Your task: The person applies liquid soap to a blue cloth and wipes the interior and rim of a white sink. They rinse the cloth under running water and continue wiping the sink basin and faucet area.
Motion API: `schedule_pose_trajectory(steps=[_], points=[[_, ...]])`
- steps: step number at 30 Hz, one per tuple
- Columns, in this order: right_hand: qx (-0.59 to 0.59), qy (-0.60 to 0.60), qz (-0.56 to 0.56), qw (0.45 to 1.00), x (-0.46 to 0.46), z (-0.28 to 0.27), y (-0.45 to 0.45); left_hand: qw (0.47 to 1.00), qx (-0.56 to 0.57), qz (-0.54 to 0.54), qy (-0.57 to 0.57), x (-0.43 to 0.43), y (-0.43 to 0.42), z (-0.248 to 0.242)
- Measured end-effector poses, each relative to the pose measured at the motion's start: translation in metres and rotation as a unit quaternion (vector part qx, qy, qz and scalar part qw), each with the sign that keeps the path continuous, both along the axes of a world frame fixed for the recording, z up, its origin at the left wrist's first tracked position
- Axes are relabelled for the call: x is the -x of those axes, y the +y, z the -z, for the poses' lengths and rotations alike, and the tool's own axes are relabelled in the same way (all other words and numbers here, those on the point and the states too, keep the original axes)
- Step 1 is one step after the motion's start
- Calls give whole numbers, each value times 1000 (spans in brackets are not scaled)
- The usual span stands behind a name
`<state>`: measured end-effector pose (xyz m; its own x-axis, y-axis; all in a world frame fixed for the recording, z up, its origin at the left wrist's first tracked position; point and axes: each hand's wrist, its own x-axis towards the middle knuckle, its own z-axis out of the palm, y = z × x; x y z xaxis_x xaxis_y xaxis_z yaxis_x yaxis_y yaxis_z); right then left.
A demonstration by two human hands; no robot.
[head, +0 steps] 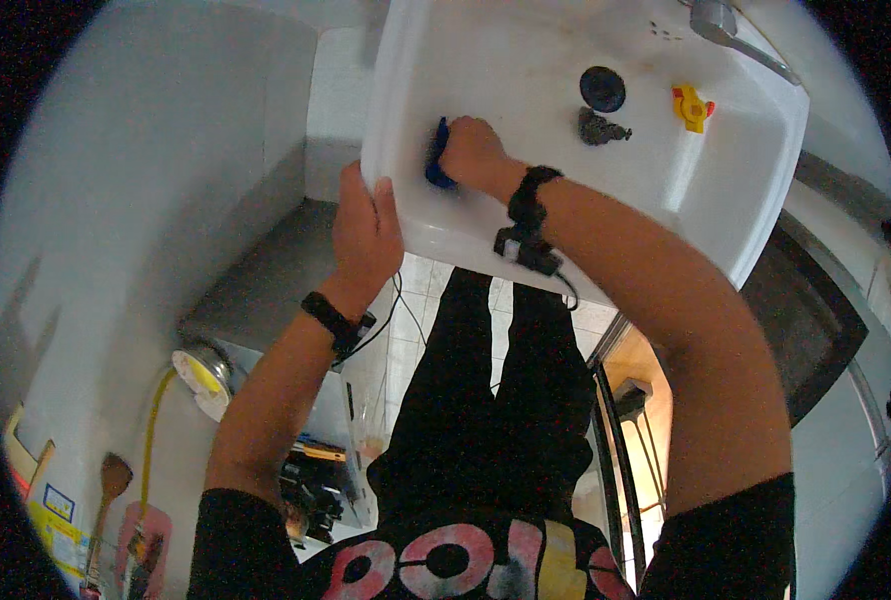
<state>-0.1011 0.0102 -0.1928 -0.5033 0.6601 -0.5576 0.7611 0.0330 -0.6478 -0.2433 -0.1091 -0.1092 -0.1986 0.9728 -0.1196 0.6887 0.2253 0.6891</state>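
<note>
A white washbasin (pixel 535 180) fills the upper part of the view. Inside it, my right hand (pixel 477 150) is closed around a blue scrubbing tool (pixel 439 161), pressed near the basin's left wall. The grip hides much of the tool, so its exact kind cannot be told. My left hand (pixel 367 229) holds the basin's left front rim, with thumb and fingers against the edge. To the right of my right hand, on the basin floor, lie a round black disc (pixel 602 89), a crumpled dark grey scrubber (pixel 599 129) and a small yellow plastic piece (pixel 691 109) with red parts.
A chrome faucet (pixel 715 22) stands at the basin's top right. Black straps with small devices circle both wrists, and thin cables (pixel 397 300) hang below. At lower left are a round metal lamp (pixel 204 375), a wooden spatula (pixel 114 480) and an open drawer (pixel 318 480) of items.
</note>
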Motion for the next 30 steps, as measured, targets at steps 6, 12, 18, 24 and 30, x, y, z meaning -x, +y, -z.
schedule_pose_trajectory(steps=[6, 12, 18, 24, 30], points=[[234, 53, -184, 953, -22, -18, 6, 1000, -6, 3, -28, 4, -1, 1], [203, 134, -248, 938, -47, -26, 12, 1000, 5, -16, -22, 6, -5, 9], [152, 73, -285, 944, -26, -17, 30, 1000, 0, -14, -25, 9, -7, 8], [29, 71, -334, 939, -6, 3, 29, 996, 48, -36, -63, 11, -8, -5], [3, 151, -352, 924, -26, 12, 38, 998, 45, -36, -33, -3, 9, 2]])
